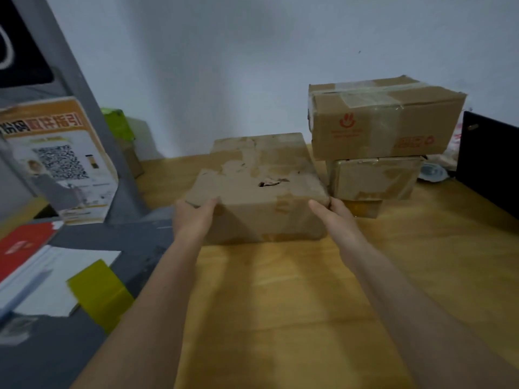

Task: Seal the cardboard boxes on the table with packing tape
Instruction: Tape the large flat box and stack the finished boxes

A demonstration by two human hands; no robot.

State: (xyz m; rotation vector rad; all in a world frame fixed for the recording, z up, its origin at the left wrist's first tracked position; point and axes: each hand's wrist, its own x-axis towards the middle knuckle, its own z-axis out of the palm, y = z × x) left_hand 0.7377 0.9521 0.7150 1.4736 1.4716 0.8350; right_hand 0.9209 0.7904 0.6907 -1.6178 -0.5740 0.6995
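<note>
**Head view: one box in hand, no tape out yet**

Head view: the left hand (193, 217) and right hand (334, 214) clasp the near corners of a worn cardboard box (261, 186) on the wooden table (280, 304), fingers curled around its sides. Its top is torn and shows no fresh tape, so sealing looks still to do. To its right, the top box of the stack (384, 119) is already taped; it bears a red smiling logo, its wording unreadable. No tape roll is visible. The poster (59, 155) carries a QR code and blurred Chinese characters.

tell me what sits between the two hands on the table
In the head view, a worn cardboard box with a torn hole on top sits between the left hand and right hand, both gripping its sides.
</note>
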